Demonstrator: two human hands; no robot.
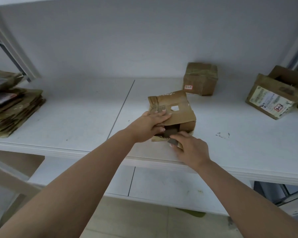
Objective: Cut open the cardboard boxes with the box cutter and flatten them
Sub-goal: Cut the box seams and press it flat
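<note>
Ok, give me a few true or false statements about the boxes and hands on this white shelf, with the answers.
1. The left hand presses on the brown cardboard box in the middle. True.
2. A stack of flattened cardboard lies at the left. True.
3. The sealed brown box by the wall is upside down on the stack. False: it stands on the white shelf.
4. The right hand is raised off the box. False: its fingers touch the box's near flap.

The open box at far right (272,98) has a shipping label (269,101) whose small print is too blurred to read; a red-framed sticker (279,107) on it reads "3-1-3". The red-framed sticker (188,87) on the sealed box at the back (200,78) can't be read
</note>
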